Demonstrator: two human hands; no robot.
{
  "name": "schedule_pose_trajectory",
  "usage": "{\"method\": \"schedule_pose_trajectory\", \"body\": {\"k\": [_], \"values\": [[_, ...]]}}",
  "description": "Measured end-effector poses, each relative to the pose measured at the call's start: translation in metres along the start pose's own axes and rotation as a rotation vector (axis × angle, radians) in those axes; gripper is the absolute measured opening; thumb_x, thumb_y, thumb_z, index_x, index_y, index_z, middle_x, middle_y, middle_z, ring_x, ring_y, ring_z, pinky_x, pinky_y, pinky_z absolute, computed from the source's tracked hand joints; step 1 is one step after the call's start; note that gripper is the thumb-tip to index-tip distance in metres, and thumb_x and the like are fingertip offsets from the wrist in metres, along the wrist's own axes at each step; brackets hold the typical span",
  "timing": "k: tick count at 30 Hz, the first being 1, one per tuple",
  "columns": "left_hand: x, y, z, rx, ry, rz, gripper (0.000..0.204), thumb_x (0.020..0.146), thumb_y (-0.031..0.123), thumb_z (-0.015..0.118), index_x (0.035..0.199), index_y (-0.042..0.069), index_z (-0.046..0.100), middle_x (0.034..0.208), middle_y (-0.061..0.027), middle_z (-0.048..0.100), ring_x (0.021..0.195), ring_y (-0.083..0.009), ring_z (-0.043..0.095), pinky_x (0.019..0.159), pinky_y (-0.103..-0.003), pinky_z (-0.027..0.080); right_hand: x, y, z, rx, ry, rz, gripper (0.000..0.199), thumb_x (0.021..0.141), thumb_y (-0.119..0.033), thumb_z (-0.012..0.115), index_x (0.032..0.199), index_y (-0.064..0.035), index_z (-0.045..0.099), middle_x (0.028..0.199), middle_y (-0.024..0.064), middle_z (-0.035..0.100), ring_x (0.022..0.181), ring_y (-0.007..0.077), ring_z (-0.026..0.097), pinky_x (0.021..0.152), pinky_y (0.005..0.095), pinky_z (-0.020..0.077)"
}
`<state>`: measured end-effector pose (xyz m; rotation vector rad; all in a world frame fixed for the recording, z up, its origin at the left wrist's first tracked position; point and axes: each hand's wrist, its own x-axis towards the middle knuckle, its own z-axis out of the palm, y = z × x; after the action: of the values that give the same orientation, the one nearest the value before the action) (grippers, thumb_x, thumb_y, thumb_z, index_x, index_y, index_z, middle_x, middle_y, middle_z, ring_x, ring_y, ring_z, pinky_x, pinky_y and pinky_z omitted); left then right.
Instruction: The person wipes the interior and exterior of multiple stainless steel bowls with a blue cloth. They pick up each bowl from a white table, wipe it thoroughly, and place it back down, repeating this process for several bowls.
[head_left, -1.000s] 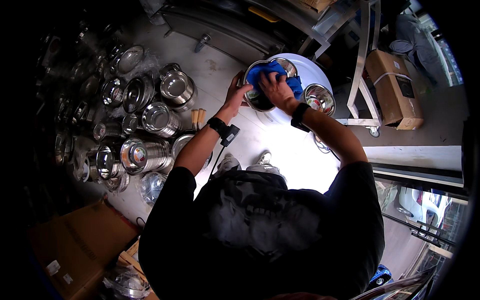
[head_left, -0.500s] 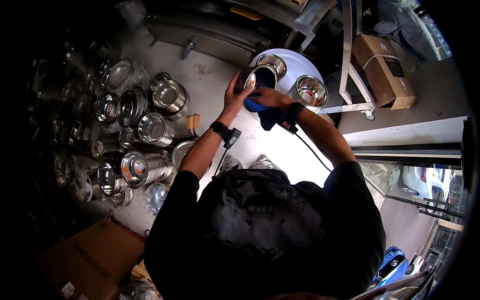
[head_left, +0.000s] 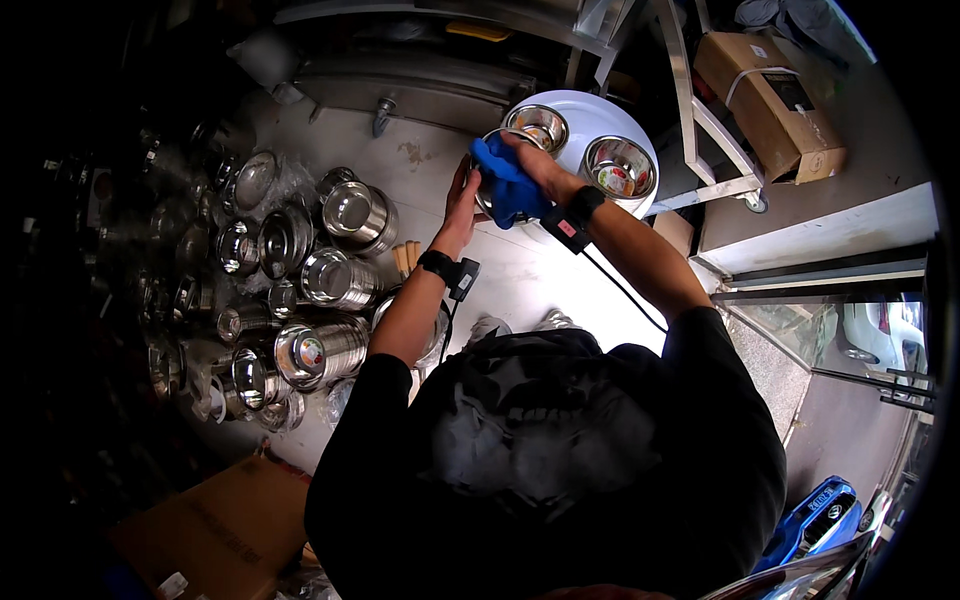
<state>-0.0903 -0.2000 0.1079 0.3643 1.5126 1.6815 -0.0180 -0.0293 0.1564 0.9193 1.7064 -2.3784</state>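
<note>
My left hand (head_left: 459, 212) has its fingers wrapped round the side of a shiny steel bowl (head_left: 487, 143), whose mouth is mostly hidden by a blue cloth (head_left: 510, 187). With my right hand (head_left: 537, 168) I grip this bunched cloth over the bowl. Just beyond my hands, a second steel bowl (head_left: 540, 126) rests on a round white tabletop (head_left: 580, 103). Another steel bowl (head_left: 620, 170), with a colourful label inside, is on its right part.
Stacks of steel pots (head_left: 348, 278) and bowls crowd the floor at left, some in clear plastic. Wooden handles (head_left: 406, 257) stand near my left forearm. A cardboard box (head_left: 215, 520) lies lower left, another carton (head_left: 770, 108) upper right, beside a metal frame (head_left: 722, 150) on casters.
The blue cloth has come up out of the bowl and now covers its mouth, with my right hand raised on it. The whole view has shifted slightly.
</note>
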Motion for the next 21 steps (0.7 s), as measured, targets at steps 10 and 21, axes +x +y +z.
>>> {"method": "schedule_pose_trajectory", "body": {"k": [10, 21], "values": [[-0.003, 0.006, 0.008, -0.165, -0.129, -0.076, 0.09, 0.093, 0.083, 0.024, 0.157, 0.02, 0.031, 0.156, -0.0063, 0.043, 0.14, -0.0247, 0.045, 0.11, -0.047, 0.041, -0.045, -0.005, 0.033, -0.573, -0.01, -0.159, 0.097, 0.089, -0.064, 0.064, 0.156, -0.0016, 0.033, 0.14, 0.0233, 0.056, 0.122, 0.0313, 0.061, 0.099, 0.038, 0.0523], [-0.007, 0.002, 0.0, -0.41, -0.416, -0.052, 0.083, 0.097, 0.075, 0.033, 0.152, 0.014, 0.039, 0.146, -0.0095, 0.053, 0.134, -0.0257, 0.052, 0.111, -0.044, 0.042, -0.037, -0.007, 0.008, -1.126, -0.23, -0.267, 0.081, 0.08, -0.066, 0.069, 0.136, -0.0075, 0.061, 0.125, 0.0221, 0.067, 0.115, 0.0351, 0.065, 0.102, 0.0388, 0.0481]]}}
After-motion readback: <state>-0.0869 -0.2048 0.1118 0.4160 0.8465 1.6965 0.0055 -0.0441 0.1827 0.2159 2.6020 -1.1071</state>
